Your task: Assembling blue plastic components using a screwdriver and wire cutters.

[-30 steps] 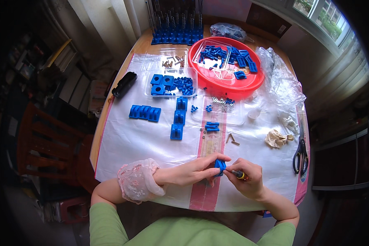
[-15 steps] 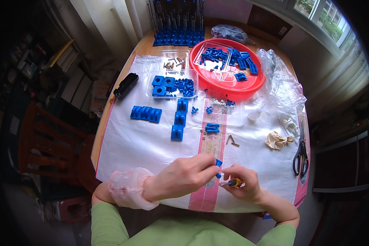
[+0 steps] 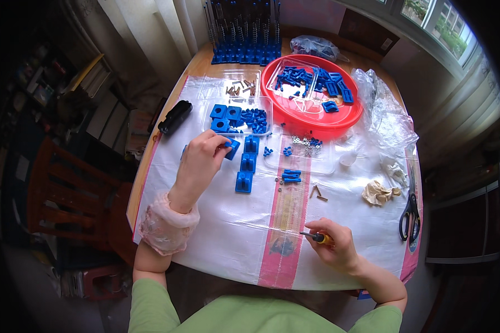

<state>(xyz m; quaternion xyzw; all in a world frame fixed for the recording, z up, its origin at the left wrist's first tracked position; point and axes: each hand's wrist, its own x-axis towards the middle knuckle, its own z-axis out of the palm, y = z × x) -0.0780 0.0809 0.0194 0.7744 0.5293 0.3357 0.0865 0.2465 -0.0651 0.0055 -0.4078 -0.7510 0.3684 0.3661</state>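
While left hand (image 3: 201,158) grips it, blue block (image 3: 231,147) looks square — chunky.

A red round tray (image 3: 347,119) is sitting at the table's far side, holding blue plastic parts. Black-handled scissors (image 3: 410,215) are lying near the right edge, a crumpled paper scrap (image 3: 379,192) resting just beside them. A black case (image 3: 175,117) is lying at the left edge.
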